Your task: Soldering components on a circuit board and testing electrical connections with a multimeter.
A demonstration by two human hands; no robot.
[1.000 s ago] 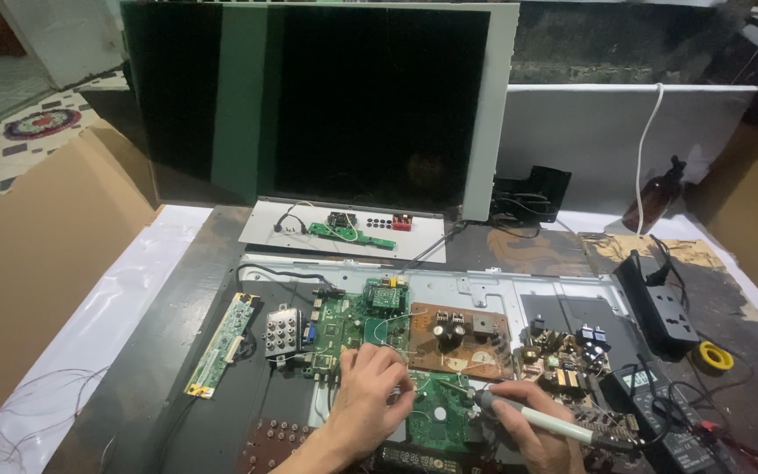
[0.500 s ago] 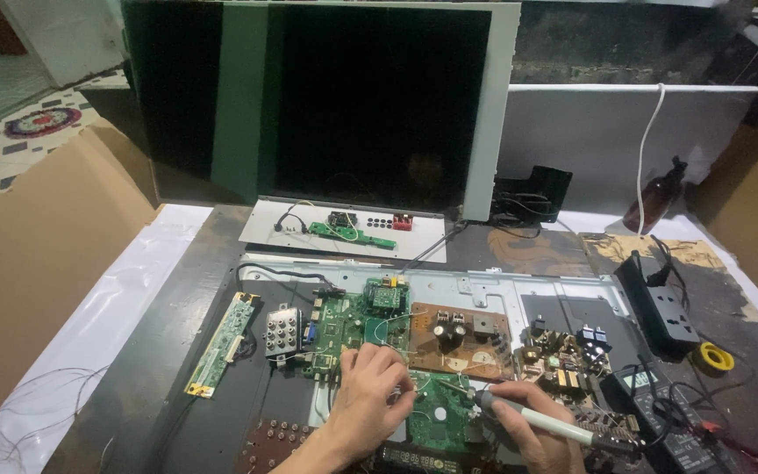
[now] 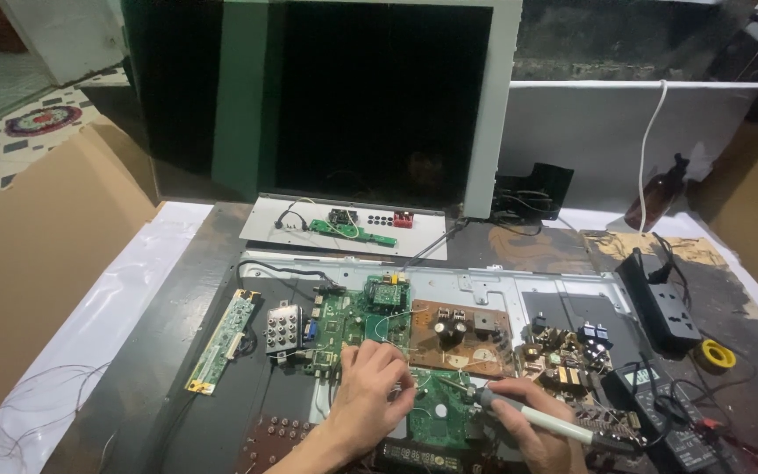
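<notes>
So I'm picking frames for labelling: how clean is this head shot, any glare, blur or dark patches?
Head view: bench evenly lit and sharp; the dark screen reads near black with only a faint reflection; slight wide-angle bending at the edges; left hand and right hand with the soldering iron are crisp but cut off by the bottom edge.

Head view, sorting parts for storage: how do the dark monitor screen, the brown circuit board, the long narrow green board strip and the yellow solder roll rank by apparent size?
1. Dark monitor screen, by far the largest, though farthest away.
2. Brown circuit board.
3. Long narrow green board strip: similar in length to the brown board but much slimmer.
4. Yellow solder roll, smallest.
</notes>
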